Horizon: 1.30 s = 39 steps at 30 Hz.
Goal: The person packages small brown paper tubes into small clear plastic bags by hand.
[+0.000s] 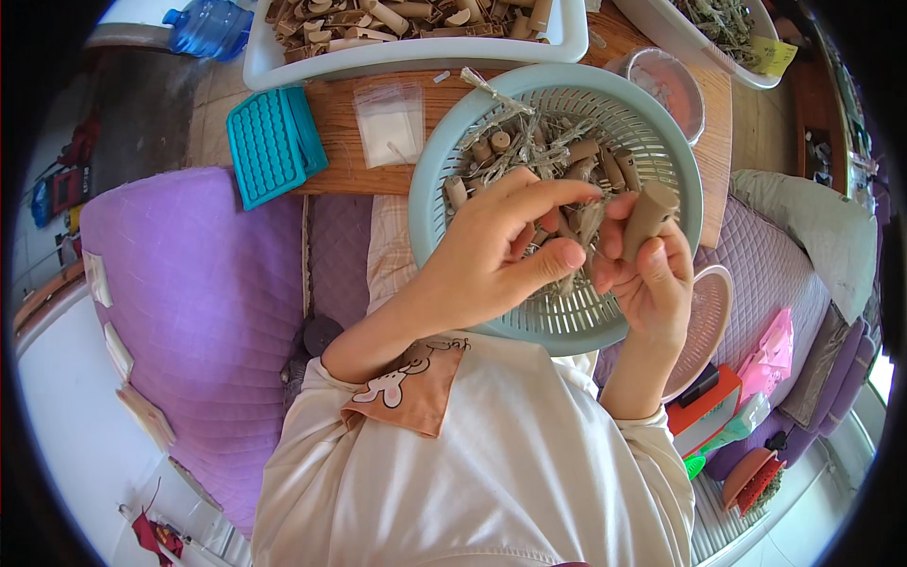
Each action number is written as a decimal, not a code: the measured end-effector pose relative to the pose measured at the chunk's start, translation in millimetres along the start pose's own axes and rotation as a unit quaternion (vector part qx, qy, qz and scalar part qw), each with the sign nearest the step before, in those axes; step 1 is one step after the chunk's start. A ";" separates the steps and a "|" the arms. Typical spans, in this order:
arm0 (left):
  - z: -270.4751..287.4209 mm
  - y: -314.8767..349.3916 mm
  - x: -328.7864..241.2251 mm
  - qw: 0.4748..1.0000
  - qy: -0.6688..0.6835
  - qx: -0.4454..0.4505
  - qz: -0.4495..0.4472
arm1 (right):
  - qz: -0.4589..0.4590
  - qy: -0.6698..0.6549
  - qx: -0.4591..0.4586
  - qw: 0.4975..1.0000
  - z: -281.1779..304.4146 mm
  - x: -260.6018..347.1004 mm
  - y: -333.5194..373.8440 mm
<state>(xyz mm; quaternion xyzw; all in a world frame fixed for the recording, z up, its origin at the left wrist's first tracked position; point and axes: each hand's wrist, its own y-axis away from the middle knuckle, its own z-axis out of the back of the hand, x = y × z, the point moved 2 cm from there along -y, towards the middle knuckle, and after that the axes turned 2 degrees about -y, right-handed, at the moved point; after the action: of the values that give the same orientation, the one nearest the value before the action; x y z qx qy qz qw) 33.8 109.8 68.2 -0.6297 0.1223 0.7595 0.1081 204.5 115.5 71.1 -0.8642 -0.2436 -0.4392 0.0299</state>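
At far left, a blue water bottle is cut off by the upper edge of view. On the wooden table, a teal ridged tray is noted overhanging the near edge, with a clear bag to its right. A white bin of brown pieces is cropped at the top. The contents of a green slotted basket are partly covered by the left hand, whose thumb and forefinger are held apart; whether strands are gripped by its curled fingers cannot be told. Dry strands are seen between the hands. A tan cylinder is pinched, slightly tilted, between thumb and fingers of the right hand, above the basket's right side; its lower end is hidden by the fingers. Behind, a pink bowl is partly masked by the basket rim, and a white basin is cut off at upper right.
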 end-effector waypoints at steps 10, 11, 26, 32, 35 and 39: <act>-7.7 5.4 9.9 0.974 0.206 -0.048 0.083 | 0.052 0.350 -0.078 0.932 -11.0 -16.9 -11.7; -8.7 5.7 11.9 0.964 0.245 -0.063 0.077 | 0.100 0.465 -0.055 0.878 -12.9 -16.6 -13.8; 99.4 -7.3 122.4 0.777 -0.487 -0.353 0.184 | -0.014 0.202 -0.155 0.967 12.3 -8.0 -3.9; 119.4 -11.1 149.4 0.835 -0.371 -0.306 0.267 | -0.024 0.188 -0.115 0.975 6.2 -14.0 -5.1; 116.6 -11.5 155.5 0.834 -0.405 -0.296 0.231 | -0.035 0.208 -0.115 0.971 4.3 -12.6 -6.1; 109.8 -13.2 146.9 0.800 -0.455 -0.346 0.181 | -0.023 0.224 -0.116 0.967 5.2 -10.1 -10.7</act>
<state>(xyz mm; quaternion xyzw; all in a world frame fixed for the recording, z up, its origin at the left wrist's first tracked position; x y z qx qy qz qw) -91.0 159.1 -57.5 -0.1739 -0.0996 0.9562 -0.2133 198.6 122.3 58.4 -0.7358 -0.1978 -0.6471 -0.0269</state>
